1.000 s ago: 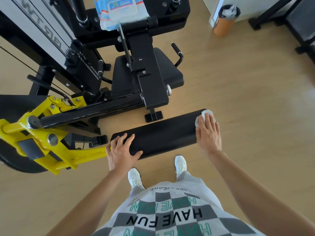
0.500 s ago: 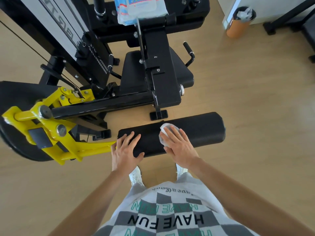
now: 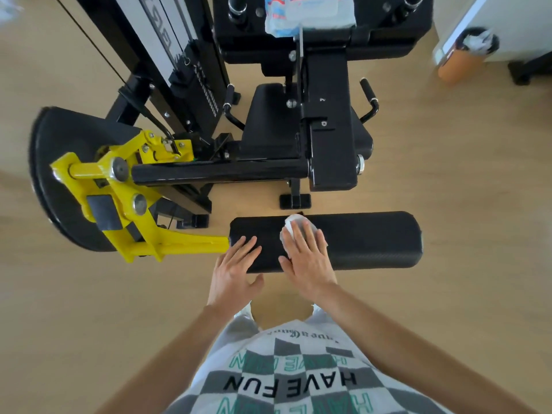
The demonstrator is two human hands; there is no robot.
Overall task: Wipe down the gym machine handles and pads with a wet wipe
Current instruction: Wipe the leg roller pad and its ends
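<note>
My right hand (image 3: pixel 304 255), fingers straight, presses the seemingly bunched wet wipe (image 3: pixel 294 223) on the pad (image 3: pixel 367 240); its long axis runs rightward; left hand (image 3: pixel 234 265) rests flat.

Grey-and-white checkered shirt (image 3: pixel 286 366) printed HAVE FUN in black, with green lettering

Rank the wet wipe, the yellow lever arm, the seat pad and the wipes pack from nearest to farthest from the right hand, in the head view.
1. wet wipe, under the right hand on the roller pad.
2. yellow lever arm, left, joining the roller's end.
3. seat pad, beyond the black frame.
4. wipes pack, top edge, on the machine.
</note>
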